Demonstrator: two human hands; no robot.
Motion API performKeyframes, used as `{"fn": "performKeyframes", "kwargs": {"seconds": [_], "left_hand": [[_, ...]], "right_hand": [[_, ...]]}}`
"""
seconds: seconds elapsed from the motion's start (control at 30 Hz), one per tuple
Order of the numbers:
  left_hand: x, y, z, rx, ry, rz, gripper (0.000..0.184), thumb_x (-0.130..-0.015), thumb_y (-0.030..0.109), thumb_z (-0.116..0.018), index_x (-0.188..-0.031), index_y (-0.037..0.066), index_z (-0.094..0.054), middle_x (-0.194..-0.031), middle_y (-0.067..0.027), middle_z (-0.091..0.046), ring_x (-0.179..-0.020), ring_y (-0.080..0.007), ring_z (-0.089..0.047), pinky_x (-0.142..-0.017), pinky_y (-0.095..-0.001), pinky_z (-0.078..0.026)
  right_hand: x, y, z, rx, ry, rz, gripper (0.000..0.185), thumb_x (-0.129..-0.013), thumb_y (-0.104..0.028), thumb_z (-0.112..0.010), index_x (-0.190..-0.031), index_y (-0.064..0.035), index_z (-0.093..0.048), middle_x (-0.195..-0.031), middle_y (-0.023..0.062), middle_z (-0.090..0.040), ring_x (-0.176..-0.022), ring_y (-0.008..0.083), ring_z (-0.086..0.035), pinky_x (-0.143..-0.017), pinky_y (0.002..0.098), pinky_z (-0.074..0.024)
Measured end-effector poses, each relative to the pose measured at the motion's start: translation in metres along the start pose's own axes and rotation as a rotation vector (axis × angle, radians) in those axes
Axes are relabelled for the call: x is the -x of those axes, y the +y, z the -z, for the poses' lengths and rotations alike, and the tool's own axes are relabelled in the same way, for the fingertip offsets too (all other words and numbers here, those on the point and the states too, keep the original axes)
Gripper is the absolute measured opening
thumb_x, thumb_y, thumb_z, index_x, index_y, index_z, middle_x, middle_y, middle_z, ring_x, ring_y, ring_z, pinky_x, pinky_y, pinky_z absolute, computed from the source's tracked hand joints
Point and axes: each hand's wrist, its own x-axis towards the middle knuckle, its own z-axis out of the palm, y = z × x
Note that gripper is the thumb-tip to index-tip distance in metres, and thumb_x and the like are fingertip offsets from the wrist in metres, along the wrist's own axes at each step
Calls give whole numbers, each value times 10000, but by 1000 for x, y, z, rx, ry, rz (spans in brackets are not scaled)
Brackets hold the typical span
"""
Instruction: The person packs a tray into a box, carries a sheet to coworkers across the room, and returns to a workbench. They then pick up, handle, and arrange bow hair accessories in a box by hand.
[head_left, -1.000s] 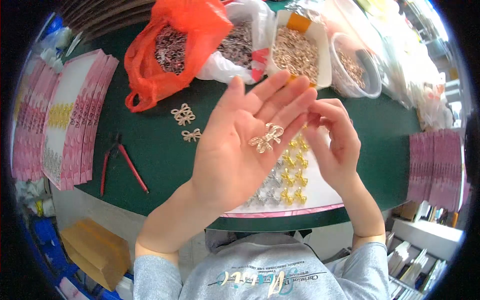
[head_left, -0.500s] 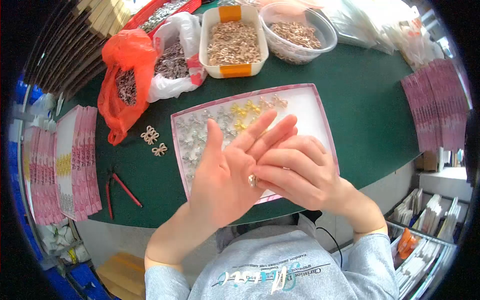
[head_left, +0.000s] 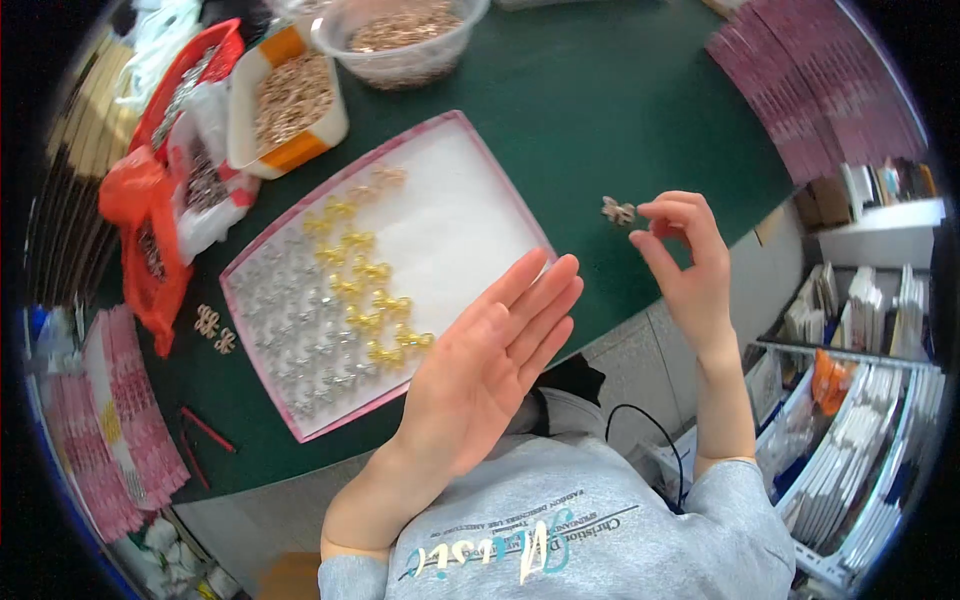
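My left hand point(head_left: 475, 385) is palm up with its fingers stretched out, and nothing lies on the palm. It hovers over the near right edge of a pink-rimmed white tray point(head_left: 450, 205). Silver bow-shaped pieces point(head_left: 290, 325) stand in rows in the tray, beside gold bow pieces point(head_left: 365, 275) and a few rose-gold ones point(head_left: 385, 180). My right hand point(head_left: 690, 260) is over the table right of the tray, thumb and index finger apart. A bow-shaped metal piece point(head_left: 617, 211) is right at its fingertips; I cannot tell whether it still touches them.
Loose bow pieces point(head_left: 213, 330) and red-handled pliers point(head_left: 208, 430) lie left of the tray. Behind are a white tub point(head_left: 335, 125), a clear bowl point(head_left: 400, 65) and a red bag point(head_left: 150, 260) with small metal parts. Pink stacks point(head_left: 800, 90) stand at the table's sides.
The view has turned and shifted. My right hand has left my left palm and moved right with the small metal piece. My left hand stays spread, palm up.
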Motion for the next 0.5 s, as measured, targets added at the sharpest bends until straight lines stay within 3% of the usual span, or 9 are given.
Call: {"fn": "performKeyframes", "kwargs": {"seconds": [0.07, 0.13, 0.33, 0.5], "left_hand": [[-5, -14, -6, -52, -9, 41, 490, -938, 219, -334, -1366, 14, -210, -1411, -159, -243, -1313, -247, -236, -1080, -366, -205], [-12, -29, -11, -106, -33, 69, 490, -931, 191, -353, -1366, 14, -213, -1410, -158, -248, -1310, -239, -244, -1081, -370, -199], [-20, -62, -17, -316, -110, 119, 513, -918, 149, -356, -1371, -12, -179, -1418, -159, -222, -1312, -231, -236, -1083, -373, -176], [-24, -75, -19, -436, -135, 186, 562, -918, 252, -353, -1369, -29, -169, -1418, -173, -211, -1316, -239, -226, -1083, -372, -168]], "right_hand": [[16, -17, 10, -287, 30, -86, 206, -726, 10, -663, -905, -14, -564, -861, 94, -561, -723, 150, -580, -625, 248, -492], [30, -22, 13, -301, 32, 39, 231, -702, 34, -680, -894, -18, -564, -850, 93, -565, -683, 134, -585, -566, 229, -495], [56, -13, 28, -171, -30, 40, 205, -701, 17, -673, -869, -21, -563, -786, 90, -577, -647, 177, -591, -545, 255, -496], [71, 2, 37, -174, -41, 12, 188, -701, 18, -666, -845, -17, -550, -786, 97, -570, -661, 201, -586, -543, 272, -484]]}}
